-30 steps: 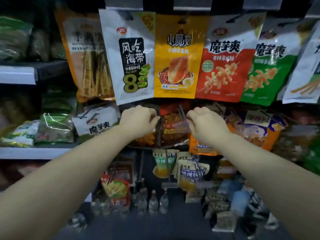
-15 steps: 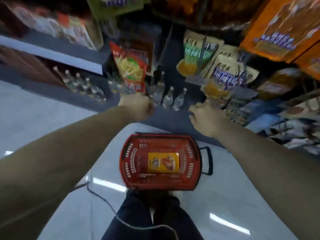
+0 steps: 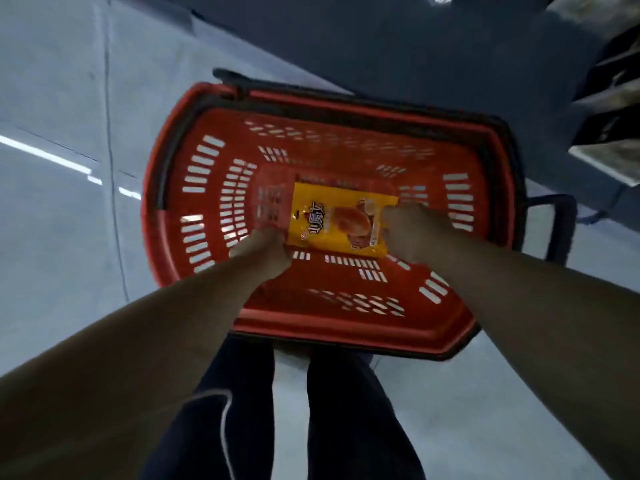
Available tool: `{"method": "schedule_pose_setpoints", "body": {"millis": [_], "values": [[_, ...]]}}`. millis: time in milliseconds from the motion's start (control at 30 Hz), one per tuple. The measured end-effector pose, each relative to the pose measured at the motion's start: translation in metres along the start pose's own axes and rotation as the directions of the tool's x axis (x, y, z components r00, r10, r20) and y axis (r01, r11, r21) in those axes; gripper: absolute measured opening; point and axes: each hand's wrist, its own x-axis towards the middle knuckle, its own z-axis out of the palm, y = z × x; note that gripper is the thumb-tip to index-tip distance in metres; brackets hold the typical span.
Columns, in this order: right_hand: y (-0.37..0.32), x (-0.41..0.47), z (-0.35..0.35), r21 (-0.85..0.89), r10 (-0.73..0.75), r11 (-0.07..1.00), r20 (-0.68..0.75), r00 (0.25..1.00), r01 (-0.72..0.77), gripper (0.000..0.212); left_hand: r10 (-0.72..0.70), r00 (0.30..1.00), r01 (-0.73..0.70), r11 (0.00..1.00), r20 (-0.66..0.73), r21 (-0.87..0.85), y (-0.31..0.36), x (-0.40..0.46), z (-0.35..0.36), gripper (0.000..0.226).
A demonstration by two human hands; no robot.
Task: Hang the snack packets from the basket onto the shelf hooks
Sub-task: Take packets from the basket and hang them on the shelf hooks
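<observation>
I'm at the pickup step: the packet lies flat on the floor of the basket, my left hand pinching its near-left corner and my right hand gripping its right end. Next I'd lift it clear toward the hooks (out of view). The basket sits on pale floor, a dark shelf base just beyond it.

Both forearms are bare and sleeveless; legs wear dark navy trousers, a thin pale cord across the left leg.
</observation>
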Motion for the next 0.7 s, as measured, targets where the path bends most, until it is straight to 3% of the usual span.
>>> {"method": "schedule_pose_setpoints", "body": {"millis": [167, 267, 367, 433, 567, 700], "values": [[0.004, 0.111, 0.077, -0.050, 0.021, 0.999, 0.002, 1.000, -0.021, 0.045, -0.125, 0.988, 0.139, 0.978, 0.094, -0.158, -0.011, 0.108, 0.080, 0.040], [0.005, 0.162, 0.111, -0.075, 0.011, 0.997, -0.050, 0.999, -0.015, 0.060, -0.172, 0.977, 0.199, 0.948, 0.127, -0.250, -0.011, 0.147, 0.099, 0.054], [0.003, 0.189, 0.135, -0.091, -0.048, 0.995, -0.027, 0.999, 0.045, 0.077, -0.249, 0.967, 0.244, 0.864, 0.046, -0.442, -0.020, 0.163, 0.119, 0.046], [-0.001, 0.191, 0.140, -0.064, -0.051, 0.997, -0.073, 0.996, 0.046, 0.082, -0.290, 0.956, 0.235, 0.840, -0.040, -0.489, -0.029, 0.166, 0.127, 0.036], [-0.006, 0.192, 0.140, 0.023, -0.049, 0.998, -0.111, 0.993, 0.051, 0.086, -0.277, 0.960, 0.226, 0.842, -0.033, -0.490, -0.032, 0.159, 0.128, 0.029], [-0.004, 0.197, 0.128, 0.137, -0.061, 0.988, -0.076, 0.995, 0.071, 0.100, -0.139, 0.978, 0.062, 0.904, -0.153, -0.422, -0.027, 0.145, 0.110, 0.036]]}}
